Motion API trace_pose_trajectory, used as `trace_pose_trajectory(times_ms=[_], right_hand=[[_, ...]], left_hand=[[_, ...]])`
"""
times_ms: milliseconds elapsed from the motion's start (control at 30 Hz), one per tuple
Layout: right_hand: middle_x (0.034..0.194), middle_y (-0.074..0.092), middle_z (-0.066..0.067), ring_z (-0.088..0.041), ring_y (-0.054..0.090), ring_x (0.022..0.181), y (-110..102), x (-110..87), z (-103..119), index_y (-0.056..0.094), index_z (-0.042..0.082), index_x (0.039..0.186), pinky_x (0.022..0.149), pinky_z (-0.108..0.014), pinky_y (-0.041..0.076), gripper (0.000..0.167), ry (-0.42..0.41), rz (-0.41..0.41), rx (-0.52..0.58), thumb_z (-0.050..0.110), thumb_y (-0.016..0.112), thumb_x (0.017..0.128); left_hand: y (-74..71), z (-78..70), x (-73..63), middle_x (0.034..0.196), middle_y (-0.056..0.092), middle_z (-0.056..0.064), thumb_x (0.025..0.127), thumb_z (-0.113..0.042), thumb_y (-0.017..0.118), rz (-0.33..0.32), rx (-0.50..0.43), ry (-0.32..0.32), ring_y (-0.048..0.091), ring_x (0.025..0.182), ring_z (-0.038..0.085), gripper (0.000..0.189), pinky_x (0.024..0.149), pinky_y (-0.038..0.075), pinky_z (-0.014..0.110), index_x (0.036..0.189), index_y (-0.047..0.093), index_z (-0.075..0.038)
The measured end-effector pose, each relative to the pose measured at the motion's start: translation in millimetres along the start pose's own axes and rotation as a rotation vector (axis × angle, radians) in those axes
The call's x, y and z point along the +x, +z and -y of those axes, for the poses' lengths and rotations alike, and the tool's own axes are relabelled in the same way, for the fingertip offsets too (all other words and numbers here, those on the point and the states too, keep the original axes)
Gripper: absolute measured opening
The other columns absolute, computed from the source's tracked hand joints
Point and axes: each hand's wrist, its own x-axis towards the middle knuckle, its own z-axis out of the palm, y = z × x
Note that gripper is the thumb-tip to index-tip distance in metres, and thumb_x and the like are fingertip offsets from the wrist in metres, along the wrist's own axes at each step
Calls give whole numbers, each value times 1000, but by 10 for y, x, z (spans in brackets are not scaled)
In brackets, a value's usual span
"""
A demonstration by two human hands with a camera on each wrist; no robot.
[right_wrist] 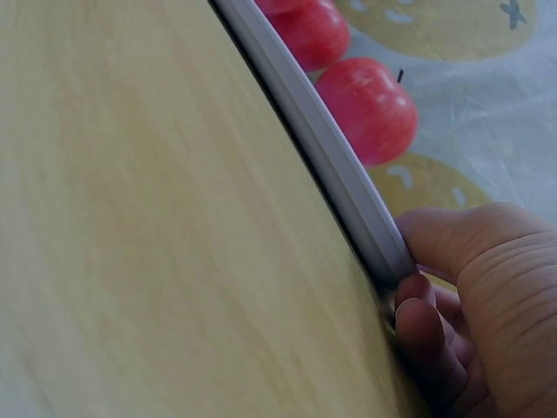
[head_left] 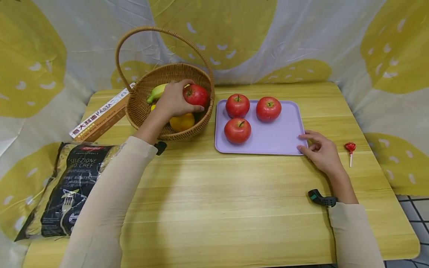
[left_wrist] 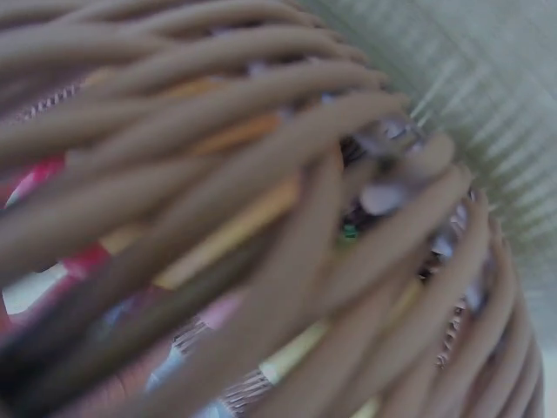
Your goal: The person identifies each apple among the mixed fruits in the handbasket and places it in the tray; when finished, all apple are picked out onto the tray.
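My left hand (head_left: 177, 98) reaches into a wicker basket (head_left: 140, 106) and grips a red apple (head_left: 196, 95) near its right inner side. Beside that hand in the basket are a banana (head_left: 156, 92) and an orange-yellow fruit (head_left: 182, 122). Blurred wicker strands (left_wrist: 261, 165) fill the left wrist view and hide the hand. At the near right corner of a lilac tray (head_left: 278, 139), my right hand (head_left: 320, 150) pinches the rim between thumb and fingers. Red apples (head_left: 237, 130) sit on the tray's left and middle, one of them an apple (right_wrist: 370, 109) with its stem showing.
A pasta box (head_left: 104, 115) leans by the basket's left side. In front of it lies a black pasta bag (head_left: 78, 186), partly behind my left sleeve. A red lollipop (head_left: 350, 147) is right of my right hand. Patterned cloth (head_left: 301, 37) hangs behind the table (head_left: 234, 208).
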Motion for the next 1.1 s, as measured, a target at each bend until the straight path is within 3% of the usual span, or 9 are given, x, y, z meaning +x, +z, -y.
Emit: trace_pose_trajectory(times_ms=[200, 467, 700, 933, 1100], right_hand=[[151, 54, -14, -6, 55, 66, 3, -8, 17, 70, 9, 130, 51, -16, 45, 41, -10, -1, 11, 26, 77, 95], [151, 54, -15, -6, 54, 64, -3, -11, 15, 70, 8, 130, 49, -16, 46, 40, -14, -9, 12, 25, 77, 94], [151, 54, -14, -5, 54, 66, 19, -6, 3, 70, 8, 130, 50, -16, 45, 40, -13, -3, 23, 25, 77, 94], [150, 55, -15, -5, 54, 65, 28, -2, 5, 70, 8, 129, 50, -17, 46, 39, -24, -5, 26, 24, 77, 94], [150, 54, -15, -5, 55, 65, 17, -3, 10, 70, 8, 130, 50, -16, 47, 39, -21, -10, 26, 23, 77, 94]], left_hand=[[-84, -8, -67, 154, 36, 24, 72, -52, 87, -13, -62, -7, 47, 133, 42, 92, 105, 48, 64, 151, 47, -24], [-223, -29, -222, 146, 55, 11, 73, -54, 87, -59, -189, -19, 40, 138, 38, 89, 107, 46, 60, 148, 49, -25], [-246, -32, -386, 149, 54, 5, 72, -57, 87, -119, -229, -47, 36, 142, 36, 87, 107, 46, 59, 147, 50, -31], [-227, -97, -540, 149, 52, 2, 70, -59, 87, -158, -241, -31, 36, 142, 35, 86, 107, 45, 60, 145, 52, -36], [-246, -245, -633, 142, 55, -1, 68, -57, 89, -174, -274, 38, 41, 136, 31, 84, 104, 48, 55, 142, 54, -37]])
